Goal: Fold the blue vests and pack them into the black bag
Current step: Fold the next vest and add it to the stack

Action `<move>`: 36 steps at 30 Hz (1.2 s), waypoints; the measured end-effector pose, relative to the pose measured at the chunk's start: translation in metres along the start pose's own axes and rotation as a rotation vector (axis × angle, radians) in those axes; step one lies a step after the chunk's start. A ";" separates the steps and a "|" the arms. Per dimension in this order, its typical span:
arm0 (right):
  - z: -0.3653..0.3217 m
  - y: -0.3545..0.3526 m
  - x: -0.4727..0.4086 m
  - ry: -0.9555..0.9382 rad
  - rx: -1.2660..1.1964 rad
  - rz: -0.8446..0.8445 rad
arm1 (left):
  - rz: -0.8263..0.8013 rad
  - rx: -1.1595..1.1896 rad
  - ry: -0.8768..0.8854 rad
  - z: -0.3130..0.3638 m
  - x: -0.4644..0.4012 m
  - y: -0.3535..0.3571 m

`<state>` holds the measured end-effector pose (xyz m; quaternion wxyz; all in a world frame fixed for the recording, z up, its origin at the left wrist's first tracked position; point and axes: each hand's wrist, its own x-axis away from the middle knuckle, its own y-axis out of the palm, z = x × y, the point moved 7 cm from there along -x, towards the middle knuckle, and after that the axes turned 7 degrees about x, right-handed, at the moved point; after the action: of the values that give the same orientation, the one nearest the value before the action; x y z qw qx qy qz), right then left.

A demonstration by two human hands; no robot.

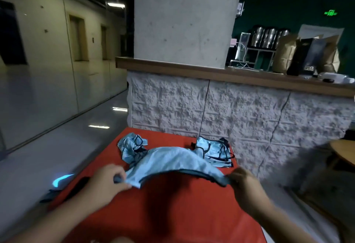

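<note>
We hold one blue vest (172, 161) stretched between our two hands above the red counter (172, 214). Our left hand (107, 181) pinches the near left corner of the cloth between thumb and curled fingers, and our right hand (243, 182) grips the dark-trimmed edge at the near right. The vest sags in an arc between the two grips, its far part draped down onto the counter, and it casts a dark shadow on the red surface beneath.

Behind it, at the far left of the counter, lies a crumpled vest (131, 145), touching or overlapped by the one we hold. At the far right sits a stack of folded vests (214, 152) with black trim, close to the textured stone wall (249, 112).

A dark shape that may be the black bag (76, 187) lies along the counter's left edge by our left wrist; we cannot tell for sure. Brown paper bags (286, 52) stand on the wooden ledge (192, 68) above the wall.
</note>
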<state>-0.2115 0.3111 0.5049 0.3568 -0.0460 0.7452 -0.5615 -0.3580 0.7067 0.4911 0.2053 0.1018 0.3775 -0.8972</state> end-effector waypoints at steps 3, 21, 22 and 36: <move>0.016 0.051 0.050 0.016 -0.032 -0.170 | -0.132 0.007 -0.110 -0.051 0.038 0.036; 0.016 0.113 0.054 0.086 -0.086 -0.543 | -0.335 0.171 -0.171 -0.087 0.031 0.097; 0.018 0.118 0.051 0.095 -0.095 -0.556 | -0.323 0.188 -0.177 -0.089 0.027 0.099; 0.073 0.183 -0.063 0.152 -0.113 -0.476 | -0.103 0.309 -0.155 -0.132 -0.091 0.127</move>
<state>-0.0618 0.3486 0.3673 0.1542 -0.1975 0.7684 -0.5889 -0.2162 0.7480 0.3499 0.1694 0.0430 0.2230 -0.9590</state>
